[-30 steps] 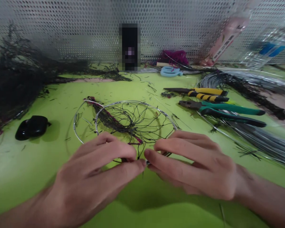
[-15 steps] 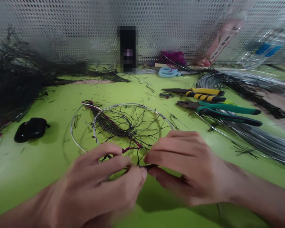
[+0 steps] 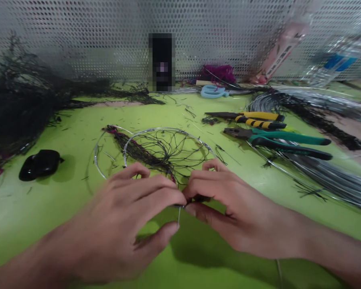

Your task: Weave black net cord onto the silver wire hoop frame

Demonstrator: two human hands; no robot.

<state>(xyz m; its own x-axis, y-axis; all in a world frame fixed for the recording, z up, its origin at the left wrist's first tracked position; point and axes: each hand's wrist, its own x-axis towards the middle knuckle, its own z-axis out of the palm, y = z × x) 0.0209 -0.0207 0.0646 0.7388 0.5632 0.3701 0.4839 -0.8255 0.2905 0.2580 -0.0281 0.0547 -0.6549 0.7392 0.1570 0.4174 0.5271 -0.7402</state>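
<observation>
A silver wire ring (image 3: 168, 130) webbed with thin black threads lies on the green table (image 3: 78, 120), with a second wire loop (image 3: 96, 158) behind it on the left. My left hand (image 3: 132, 216) and my right hand (image 3: 225, 204) meet at the ring's near edge. Both pinch the rim there, fingertips touching. A short wire end (image 3: 179, 214) hangs down between them. A dark feathery strand with a magenta tip (image 3: 129, 146) crosses the web.
Yellow-handled pliers (image 3: 252, 118) and green-handled pliers (image 3: 282, 140) lie to the right, next to coils of silver wire (image 3: 327, 176). A black lump (image 3: 39, 163) sits at left, a heap of black feathery stuff (image 3: 15, 108) beyond it. Blue scissors (image 3: 212, 91) and magenta thread (image 3: 219, 73) lie by the perforated wall.
The ring has shifted a little away from me. My hands have drawn closer together on its near rim, with the fingers curled tighter.
</observation>
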